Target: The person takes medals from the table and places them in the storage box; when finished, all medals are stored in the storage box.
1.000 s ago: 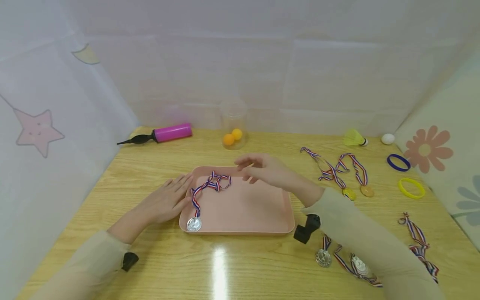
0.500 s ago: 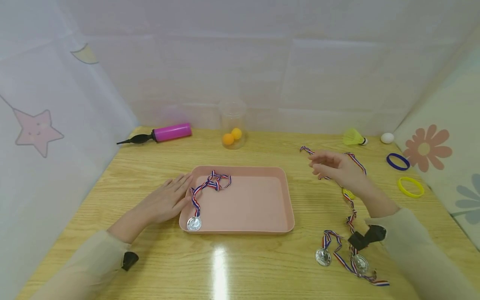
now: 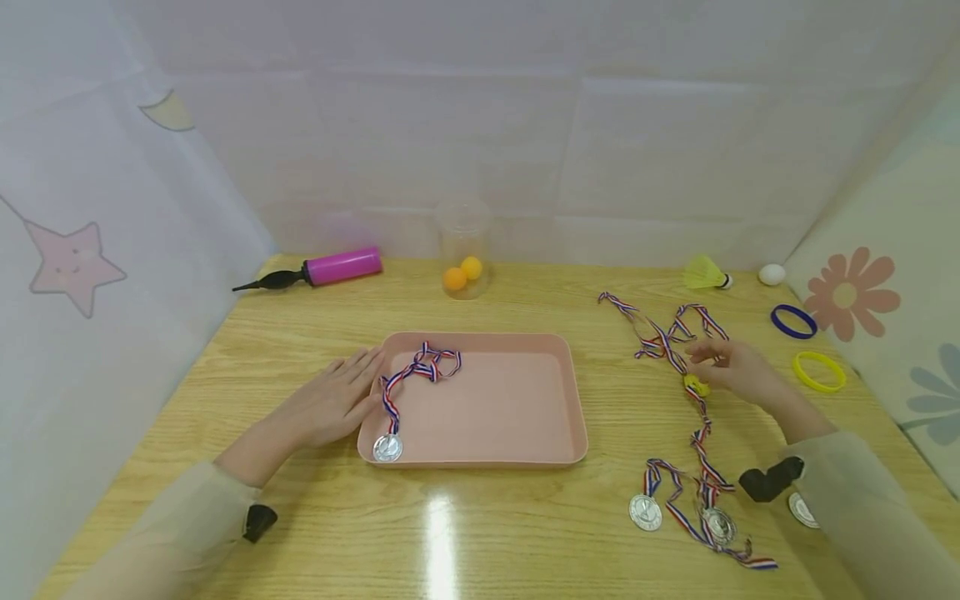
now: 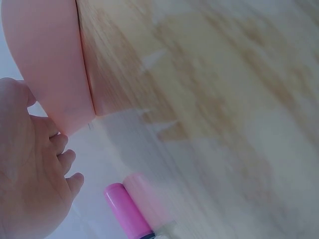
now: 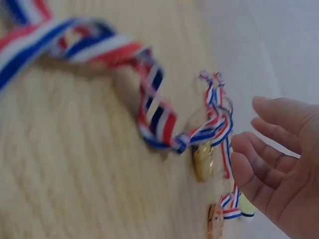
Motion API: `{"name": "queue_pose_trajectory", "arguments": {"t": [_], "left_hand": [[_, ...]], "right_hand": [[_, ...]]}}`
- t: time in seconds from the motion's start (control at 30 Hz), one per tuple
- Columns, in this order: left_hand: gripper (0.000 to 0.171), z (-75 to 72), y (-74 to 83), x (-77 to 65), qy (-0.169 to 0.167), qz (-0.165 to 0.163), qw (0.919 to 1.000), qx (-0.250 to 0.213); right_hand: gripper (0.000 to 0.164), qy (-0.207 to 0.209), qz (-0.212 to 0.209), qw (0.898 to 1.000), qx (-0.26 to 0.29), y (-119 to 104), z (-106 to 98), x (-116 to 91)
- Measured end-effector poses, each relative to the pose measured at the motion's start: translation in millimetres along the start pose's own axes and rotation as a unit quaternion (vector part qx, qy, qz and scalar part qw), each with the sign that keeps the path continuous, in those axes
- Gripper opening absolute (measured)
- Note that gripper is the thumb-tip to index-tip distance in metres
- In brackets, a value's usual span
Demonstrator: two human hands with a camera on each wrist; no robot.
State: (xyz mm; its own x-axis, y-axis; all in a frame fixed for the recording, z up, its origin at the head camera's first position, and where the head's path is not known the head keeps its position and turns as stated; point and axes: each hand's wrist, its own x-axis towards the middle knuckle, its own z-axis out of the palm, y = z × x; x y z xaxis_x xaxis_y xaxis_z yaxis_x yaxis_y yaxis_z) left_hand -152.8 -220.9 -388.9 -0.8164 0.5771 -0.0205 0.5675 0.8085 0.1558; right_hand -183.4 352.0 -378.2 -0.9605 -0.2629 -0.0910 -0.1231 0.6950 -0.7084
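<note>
Pink tray (image 3: pixel 510 417) against left grip (image 3: pixel 337 400), silver medal (image 3: pixel 387 448) inside, its markings illegible.

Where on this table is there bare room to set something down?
The tabletop is bare in front of the pink tray, left of the silver medals, and behind the tray as far as the clear jar. The tray's right half is free. It's crowded on the right, where ribbons and a gold medal lie near the right hand.
</note>
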Motion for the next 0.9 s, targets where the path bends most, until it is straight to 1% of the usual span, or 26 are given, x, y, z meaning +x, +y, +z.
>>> {"name": "queue_pose_trajectory", "arguments": {"t": [0.1, 0.2, 0.47, 0.63, 0.77, 0.9], "left_hand": [[0.058, 0.7, 0.1, 0.0, 0.001, 0.001, 1.0, 0.0], [0.058, 1.0, 0.4, 0.4, -0.001, 0.0, 1.0, 0.0], [0.057, -0.2, 0.9, 0.9, -0.005, 0.0, 1.0, 0.0], [0.057, -0.2, 0.6, 0.7, -0.005, 0.001, 1.0, 0.001], [0.057, -0.6, 0.5, 0.6, -0.003, 0.004, 1.0, 0.002], [0.057, -1.3, 0.8, 0.6, -0.002, 0.006, 1.0, 0.003]], "right_hand": [[0.039, -0.005, -0.001, 0.999, -0.043, 11.1, 3.8, 2.8], [0.036, -0.007, -0.002, 0.997, -0.078, 16.8, 8.3, 5.5], [0.028, -0.017, 0.016, 0.994, -0.107, 14.8, 10.2, 9.1], [0.024, -0.04, 0.026, 0.994, -0.103, 11.1, 7.8, 11.5], [0.022, -0.064, 0.034, 0.994, -0.079, 11.6, 6.5, 13.1], [0.02, -0.077, 0.036, 0.994, -0.068, 13.0, 5.7, 14.0]]}}
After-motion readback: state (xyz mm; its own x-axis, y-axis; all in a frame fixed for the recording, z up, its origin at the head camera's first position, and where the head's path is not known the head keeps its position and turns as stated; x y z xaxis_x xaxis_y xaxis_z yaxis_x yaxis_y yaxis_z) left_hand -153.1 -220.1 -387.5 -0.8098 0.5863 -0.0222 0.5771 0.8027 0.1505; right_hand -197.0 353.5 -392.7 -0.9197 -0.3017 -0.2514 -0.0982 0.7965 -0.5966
